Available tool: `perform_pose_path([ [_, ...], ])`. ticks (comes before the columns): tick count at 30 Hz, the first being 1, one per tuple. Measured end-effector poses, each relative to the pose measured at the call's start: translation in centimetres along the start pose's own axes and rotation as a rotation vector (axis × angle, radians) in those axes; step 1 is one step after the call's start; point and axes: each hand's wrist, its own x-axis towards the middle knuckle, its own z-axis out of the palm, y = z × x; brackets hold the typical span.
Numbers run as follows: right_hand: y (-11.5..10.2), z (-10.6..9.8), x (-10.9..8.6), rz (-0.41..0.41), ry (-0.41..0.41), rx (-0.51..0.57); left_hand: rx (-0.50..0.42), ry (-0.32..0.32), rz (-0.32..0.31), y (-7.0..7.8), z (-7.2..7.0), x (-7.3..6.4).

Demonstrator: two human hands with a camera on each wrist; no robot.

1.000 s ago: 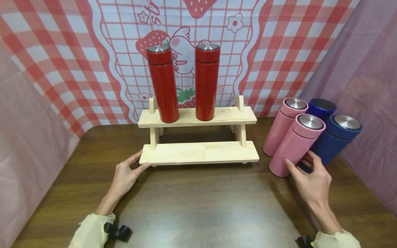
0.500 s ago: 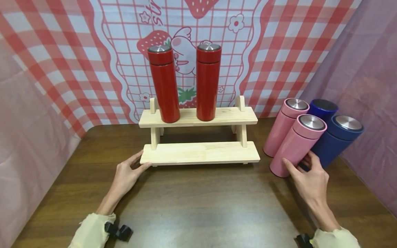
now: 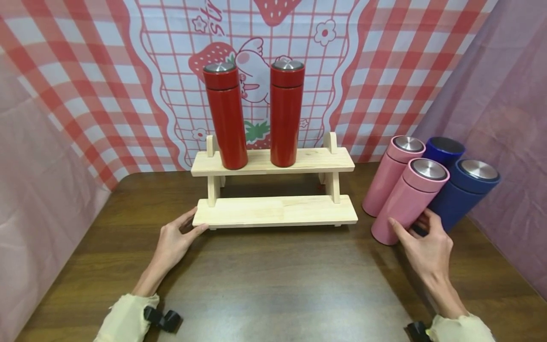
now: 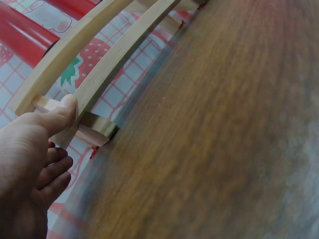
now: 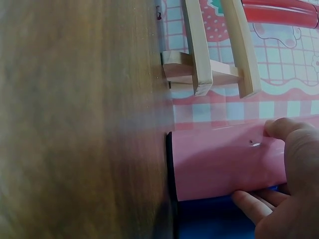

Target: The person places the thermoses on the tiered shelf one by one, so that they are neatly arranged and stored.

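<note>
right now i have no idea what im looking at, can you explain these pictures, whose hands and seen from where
There's no machine here, just a person's left hand and right hand, both bare. The wide picture looks down from the head; the two closer, tilted ones are taken from each wrist. On the brown table stands a two-tier wooden rack, with two red bottles on its upper shelf. The left hand grips the left end of the lower shelf. The right hand holds the front pink bottle; another pink bottle and two blue bottles are close by.
</note>
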Motion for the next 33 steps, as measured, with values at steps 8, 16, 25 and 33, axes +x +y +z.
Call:
perform_pose_path([
  [8, -0.2, 0.1, -0.2, 0.014, 0.016, -0.001, -0.004, -0.001, -0.005, -0.1, 0.1, 0.0],
  [16, -0.1, 0.1, -0.3, 0.017, 0.024, -0.007, -0.009, -0.007, -0.011, 0.0, 0.0, 0.0],
  [25, -0.6, 0.0, -0.4, -0.023, 0.017, 0.003, 0.002, -0.006, -0.009, -0.1, 0.1, 0.0],
  [33, -1.5, -0.2, -0.2, -0.055, 0.042, 0.045, -0.001, -0.001, -0.005, 0.0, 0.1, 0.0],
])
